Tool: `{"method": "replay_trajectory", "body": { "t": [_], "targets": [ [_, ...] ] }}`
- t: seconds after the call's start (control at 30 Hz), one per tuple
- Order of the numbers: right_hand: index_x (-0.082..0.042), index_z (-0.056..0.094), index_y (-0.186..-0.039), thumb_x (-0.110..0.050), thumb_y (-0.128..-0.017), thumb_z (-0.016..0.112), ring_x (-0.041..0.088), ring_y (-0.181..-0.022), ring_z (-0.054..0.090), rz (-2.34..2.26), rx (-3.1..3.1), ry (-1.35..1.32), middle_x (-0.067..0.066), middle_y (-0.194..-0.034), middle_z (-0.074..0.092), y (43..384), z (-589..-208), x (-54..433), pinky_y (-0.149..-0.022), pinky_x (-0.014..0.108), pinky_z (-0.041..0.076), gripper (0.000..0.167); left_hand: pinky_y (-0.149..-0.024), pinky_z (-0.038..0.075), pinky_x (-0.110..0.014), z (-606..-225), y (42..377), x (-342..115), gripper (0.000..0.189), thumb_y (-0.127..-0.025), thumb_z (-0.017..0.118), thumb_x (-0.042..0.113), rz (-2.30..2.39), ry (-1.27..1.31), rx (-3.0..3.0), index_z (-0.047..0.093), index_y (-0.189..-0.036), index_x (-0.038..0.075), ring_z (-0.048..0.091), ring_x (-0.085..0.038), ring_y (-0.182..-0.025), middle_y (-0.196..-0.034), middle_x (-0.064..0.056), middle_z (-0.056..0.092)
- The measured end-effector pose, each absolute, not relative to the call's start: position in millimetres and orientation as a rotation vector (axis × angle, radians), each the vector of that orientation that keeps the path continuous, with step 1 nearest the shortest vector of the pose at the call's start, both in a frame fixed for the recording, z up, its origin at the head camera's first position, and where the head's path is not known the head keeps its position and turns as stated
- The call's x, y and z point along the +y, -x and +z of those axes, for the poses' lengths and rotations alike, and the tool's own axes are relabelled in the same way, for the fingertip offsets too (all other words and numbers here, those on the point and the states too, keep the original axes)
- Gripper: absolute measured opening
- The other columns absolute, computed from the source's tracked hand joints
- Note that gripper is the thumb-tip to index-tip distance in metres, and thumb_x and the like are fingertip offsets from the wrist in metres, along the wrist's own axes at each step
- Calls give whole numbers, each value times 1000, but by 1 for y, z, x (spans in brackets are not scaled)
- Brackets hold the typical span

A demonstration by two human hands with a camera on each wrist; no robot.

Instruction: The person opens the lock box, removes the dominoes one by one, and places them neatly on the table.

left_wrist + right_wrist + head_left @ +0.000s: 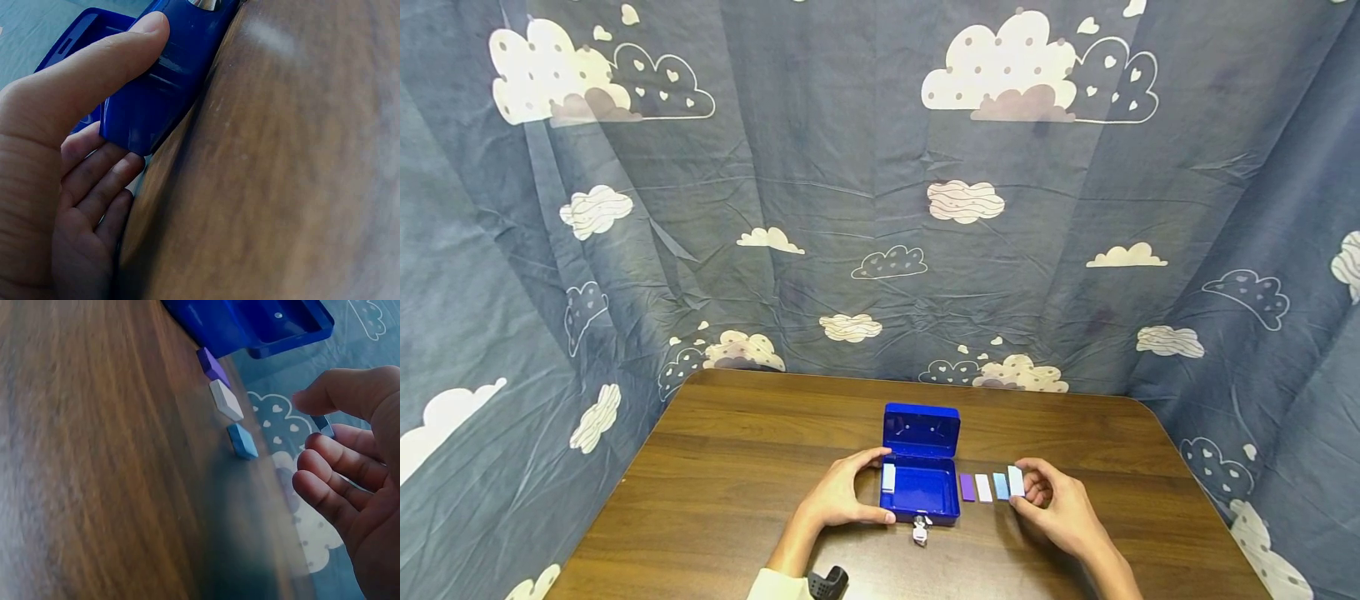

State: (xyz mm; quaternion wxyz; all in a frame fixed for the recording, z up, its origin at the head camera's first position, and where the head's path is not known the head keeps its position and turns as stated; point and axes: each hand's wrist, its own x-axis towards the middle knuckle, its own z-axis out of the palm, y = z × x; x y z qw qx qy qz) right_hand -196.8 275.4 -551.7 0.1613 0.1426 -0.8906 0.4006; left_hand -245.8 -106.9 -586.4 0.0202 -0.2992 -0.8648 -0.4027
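A blue cash box (919,498) stands on the table with its lid (921,431) raised at the back. My left hand (837,498) grips the box's left side, thumb at the front corner and fingers round towards the back. Inside, along the left wall, sits a pale blue block (889,477). My right hand (1056,506) pinches another pale blue block (1016,481) between thumb and fingers, to the right of the box. Between box and right hand lie a purple block (967,487), a white block (983,488) and a light blue block (1001,486) in a row.
Keys (921,531) hang at the lock on the box's front. The brown wooden table (737,450) reaches back to a grey-blue curtain (820,250) printed with clouds.
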Motion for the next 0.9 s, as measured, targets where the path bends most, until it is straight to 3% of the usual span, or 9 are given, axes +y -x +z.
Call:
{"method": "replay_trajectory", "body": {
  "t": [0.17, 0.47, 0.9],
  "targets": [
    [-7, 68, -115, -1, -74, 87, 12, -68, 60, 1119, -2549, -404, -1, -83, 63, 195, -555, 279, -59, 24, 53, 45, -110, 49, -42, -586, 246, -107, 98, -66, 94, 54, -1262, 929, -2676, 52, -150, 24, 63, -14, -122, -134, 6, 67],
    [-6, 68, -116, -2, -75, 88, 1, -68, 57, 1109, -2569, -357, 0, -84, 64, 194, -562, 286, -59, 22, 53, 46, -109, 49, -42, -585, 246, -107, 98, -66, 94, 52, -1264, 934, -2672, 52, -150, 23, 63, -15, -122, -135, 5, 67],
    [-5, 69, -117, -4, -77, 87, 3, -68, 56, 1095, -2609, -313, 1, -85, 62, 199, -572, 299, -58, 19, 51, 45, -109, 49, -43, -585, 246, -107, 98, -66, 93, 52, -1256, 936, -2677, 52, -150, 22, 63, -16, -122, -134, 4, 67]
  ]
}}
